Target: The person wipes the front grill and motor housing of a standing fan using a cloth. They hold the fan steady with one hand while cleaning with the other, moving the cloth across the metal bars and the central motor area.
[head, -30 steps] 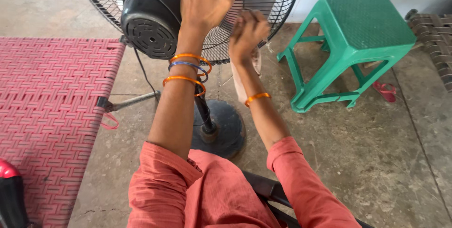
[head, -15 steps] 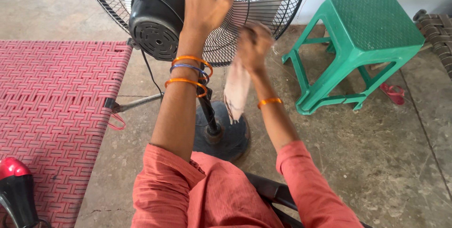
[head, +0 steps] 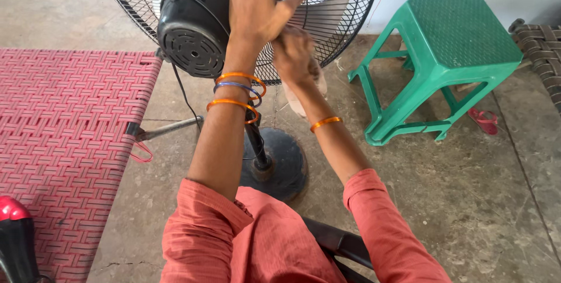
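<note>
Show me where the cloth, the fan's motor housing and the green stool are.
cloth (head: 297,97), head view, pale fold hanging below the right hand
motor housing (head: 193,23), head view, black vented back
green stool (head: 461,23), head view, seat top

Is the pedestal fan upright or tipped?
Upright. The fan stands with its pole rising from the round base, which sits flat on the concrete floor. The left hand rests against its wire guard.

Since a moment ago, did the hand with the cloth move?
Yes. The right hand with the cloth slid left across the fan grille, closer to the left hand and the black motor housing.
</note>
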